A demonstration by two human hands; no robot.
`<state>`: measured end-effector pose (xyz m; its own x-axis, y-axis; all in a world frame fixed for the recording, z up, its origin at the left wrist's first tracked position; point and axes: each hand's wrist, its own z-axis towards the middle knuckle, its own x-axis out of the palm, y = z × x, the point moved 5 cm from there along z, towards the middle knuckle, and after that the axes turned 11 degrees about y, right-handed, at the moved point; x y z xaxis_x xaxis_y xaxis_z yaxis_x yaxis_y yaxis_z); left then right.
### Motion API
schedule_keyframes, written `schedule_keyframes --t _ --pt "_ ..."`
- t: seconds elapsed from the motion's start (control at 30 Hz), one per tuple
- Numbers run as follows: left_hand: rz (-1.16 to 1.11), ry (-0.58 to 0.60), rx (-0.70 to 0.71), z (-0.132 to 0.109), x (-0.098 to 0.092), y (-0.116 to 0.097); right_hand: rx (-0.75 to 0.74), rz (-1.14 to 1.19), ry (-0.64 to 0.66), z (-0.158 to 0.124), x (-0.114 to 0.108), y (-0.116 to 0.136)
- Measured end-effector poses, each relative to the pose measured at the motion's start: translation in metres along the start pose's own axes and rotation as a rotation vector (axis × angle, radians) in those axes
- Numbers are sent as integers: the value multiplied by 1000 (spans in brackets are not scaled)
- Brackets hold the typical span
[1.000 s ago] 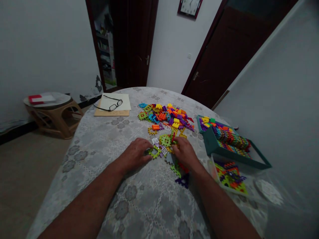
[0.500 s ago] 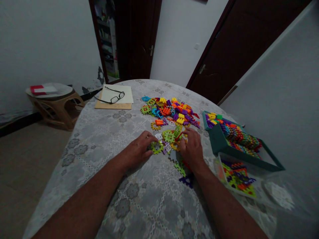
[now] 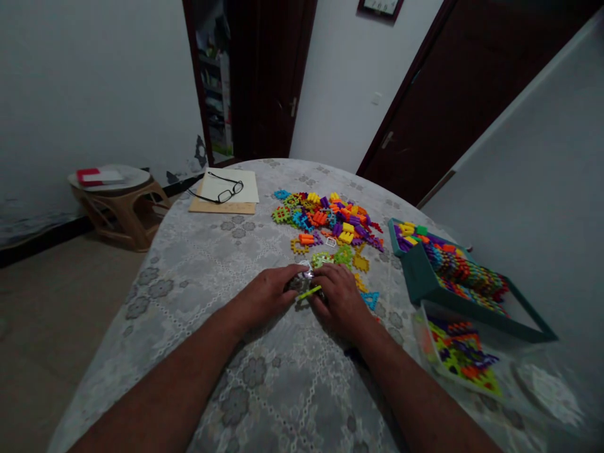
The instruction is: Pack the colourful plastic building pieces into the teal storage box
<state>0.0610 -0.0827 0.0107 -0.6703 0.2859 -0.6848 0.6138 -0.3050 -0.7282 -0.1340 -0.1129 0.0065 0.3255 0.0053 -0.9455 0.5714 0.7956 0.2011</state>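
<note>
My left hand (image 3: 267, 293) and my right hand (image 3: 337, 296) meet on the table, fingers pinched together on a small green and white cluster of plastic building pieces (image 3: 309, 290). Most of that cluster is hidden under my fingers. Just beyond my hands lie loose green, yellow and blue pieces (image 3: 346, 257). Farther back a heap of coloured interlocking pieces (image 3: 325, 217) is spread on the patterned tablecloth (image 3: 202, 277).
A teal box (image 3: 425, 277) with stacked pieces stands at the right, and a clear tray (image 3: 453, 352) with more pieces lies nearer. Glasses (image 3: 221, 192) rest on papers (image 3: 226, 198) at the far left. A low stool (image 3: 120, 207) stands left of the table; doors behind.
My right hand moved left toward my left hand, and both now close over the small green cluster. The camera view shifted a little.
</note>
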Motion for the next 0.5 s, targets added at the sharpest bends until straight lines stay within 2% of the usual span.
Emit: schedule_keyframes --t 0.13,0.37,0.5 --pt "16 -20 -5 -1 0 3 -25 2 -24 -1 -1 2" --pt "-107 -72 -11 -1 -4 2 -32 -16 -58 -1 -2 4" --pt "-112 -39 -2 0 -3 -2 -13 -28 -80 -2 0 4"
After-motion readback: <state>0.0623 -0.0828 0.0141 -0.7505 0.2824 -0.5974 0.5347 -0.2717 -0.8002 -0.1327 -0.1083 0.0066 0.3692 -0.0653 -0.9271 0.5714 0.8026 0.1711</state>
